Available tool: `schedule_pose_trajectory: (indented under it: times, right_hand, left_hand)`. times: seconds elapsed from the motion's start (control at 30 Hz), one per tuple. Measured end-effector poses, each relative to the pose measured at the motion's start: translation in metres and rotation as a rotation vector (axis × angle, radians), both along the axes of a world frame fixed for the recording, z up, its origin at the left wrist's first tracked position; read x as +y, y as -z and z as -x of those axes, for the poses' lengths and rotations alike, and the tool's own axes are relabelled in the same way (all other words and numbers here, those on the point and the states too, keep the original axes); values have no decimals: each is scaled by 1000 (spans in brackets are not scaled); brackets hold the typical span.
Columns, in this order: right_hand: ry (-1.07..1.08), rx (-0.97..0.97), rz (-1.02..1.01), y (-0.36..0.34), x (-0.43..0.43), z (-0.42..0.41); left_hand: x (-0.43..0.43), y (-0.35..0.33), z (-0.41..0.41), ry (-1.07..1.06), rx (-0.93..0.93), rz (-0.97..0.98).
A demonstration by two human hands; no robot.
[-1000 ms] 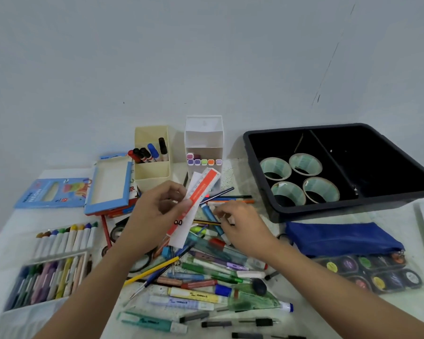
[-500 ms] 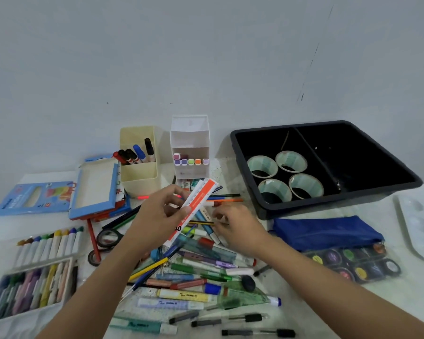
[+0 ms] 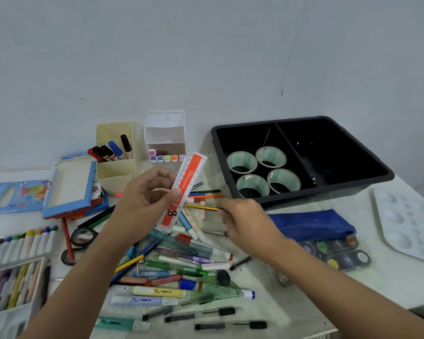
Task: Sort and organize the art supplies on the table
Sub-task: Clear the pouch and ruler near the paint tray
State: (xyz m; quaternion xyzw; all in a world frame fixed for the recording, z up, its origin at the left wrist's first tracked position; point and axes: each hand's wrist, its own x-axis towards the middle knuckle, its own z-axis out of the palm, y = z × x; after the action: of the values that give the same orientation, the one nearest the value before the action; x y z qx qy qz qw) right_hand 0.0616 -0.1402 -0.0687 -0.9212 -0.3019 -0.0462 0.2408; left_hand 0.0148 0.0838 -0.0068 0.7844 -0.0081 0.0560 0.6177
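Art supplies (image 3: 171,265) lie heaped on the table (image 3: 389,277), just below and between your fingertips. Your left hand (image 3: 142,206) pinches a red-and-white ruler (image 3: 187,182) between thumb and curled forefinger. The ruler's top end tilts up and away to the right of your knuckles, and your other fingers curl loosely behind it. A thin pink thing (image 3: 160,190) also sits by that thumb; what it is cannot be told. Your right hand (image 3: 247,223) has its fingers bent together, the tips closed on the end of a yellow pencil (image 3: 201,207). It points left toward the ruler's lower half, low over the heap.

Against half a second ago, the ruler stays in the same left-hand pinch. Your right fingertips now sit a little farther from its lower end. More of the white palette (image 3: 406,221) shows beyond your right wrist.

Black marks like "00" stand on the ruler just below your left thumb. The white print on its red stripe is too blurred to read, as are the labels on the markers (image 3: 157,292) between your forearms.
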Motion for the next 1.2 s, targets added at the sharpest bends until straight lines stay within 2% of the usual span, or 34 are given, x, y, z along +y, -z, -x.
schedule_pose_trajectory:
  times: [0.13, 0.4, 0.57, 0.8, 0.9, 1.03, 1.2]
  right_hand:
    - [7, 41, -117, -15, -69, 9]
    - [18, -71, -266, -8, -181, 5]
    - [-2, -123, -265, 7, -228, 3]
    - [-78, -225, -222, 30, -252, 2]
    - [-90, -289, -215, 33, -249, 3]
    - [-131, -375, -173, 31, -241, 1]
    - [-198, -456, -47, 29, -235, -5]
  left_hand:
    - [-25, -3, 3, -7, 6, 45]
    - [-112, 0, 8, 126, 25, 51]
    - [-151, 8, 8, 89, -9, 2]
    - [-178, 25, 13, 88, -73, -233]
    - [-188, 25, 14, 69, -78, -269]
    - [-198, 20, 10, 47, -86, -232]
    - [-207, 13, 1, 11, -54, -82]
